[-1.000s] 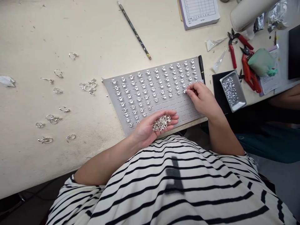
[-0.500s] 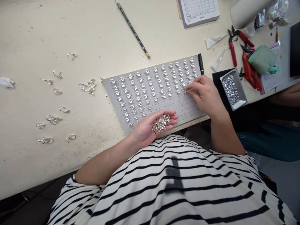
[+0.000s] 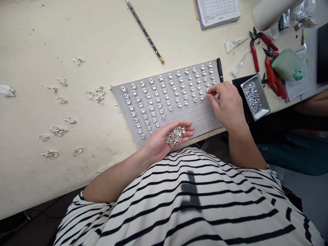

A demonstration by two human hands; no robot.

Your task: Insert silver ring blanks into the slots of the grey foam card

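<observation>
My left hand is cupped palm up over the near edge of a grey slotted display board, holding a small heap of silver rings. Rows of silver rings with flower-like tops stand in the slots of the board. My right hand hovers at the board's right part, thumb and forefinger slightly apart. Just left of those fingertips, one ring sits in its slot. Part of the board's right side is hidden by this hand.
Loose rings lie scattered on the left of the table. A pencil lies beyond the board. To the right are a black pen, a tray of small silver pieces, red-handled cutters and a green pouch. Another person's arm shows at far right.
My right hand has drawn slightly to the right, off the ring its fingertips were touching. That ring now stands in the board on its own. My left hand keeps its place.
</observation>
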